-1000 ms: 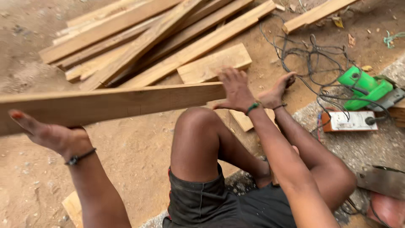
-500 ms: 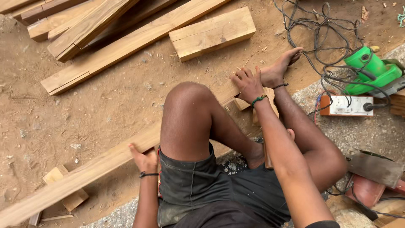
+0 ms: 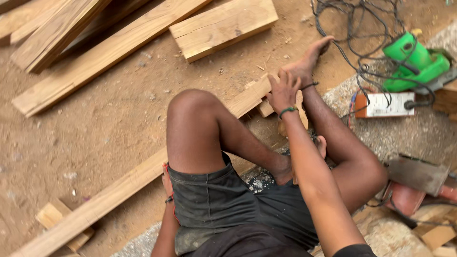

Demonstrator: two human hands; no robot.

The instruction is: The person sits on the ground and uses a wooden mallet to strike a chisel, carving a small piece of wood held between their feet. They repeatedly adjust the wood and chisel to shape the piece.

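Sitting low on the ground, the person has a long plank (image 3: 119,188) running diagonally under the raised knee, from about 7 o'clock up toward 1 o'clock.

Right hand (image 3: 283,91): lies flat on the plank's upper end, fingers spread and pressed down on the wood, not curled round it. Green band at the wrist.

Left hand (image 3: 167,183): mostly hidden behind the thigh and dark shorts (image 3: 209,200); only its edge and a wrist band show, right against the plank's near edge. Cannot tell whether the fingers grip or merely rest.

Supports: lower end of the plank sits on a small wooden block (image 3: 57,221) at 7 o'clock; upper end rests on short offcuts (image 3: 264,108) near the right foot (image 3: 309,62).

Progress, as judged: the plank appears laid down and bedded across its supports, held steady by hand and leg. No cut line, kerf or fresh saw mark is visible on it, so any working of the wood looks not yet begun.

Surroundings: green power tool (image 3: 414,62) at 2 o'clock, untouched, with tangled black cable (image 3: 352,33) and an orange-and-white socket box (image 3: 383,104) just below it. Stack of boards (image 3: 71,43) at 11 o'clock; one thick short board (image 3: 223,26) at 12 o'clock. Ground is reddish dirt (image 3: 109,123).
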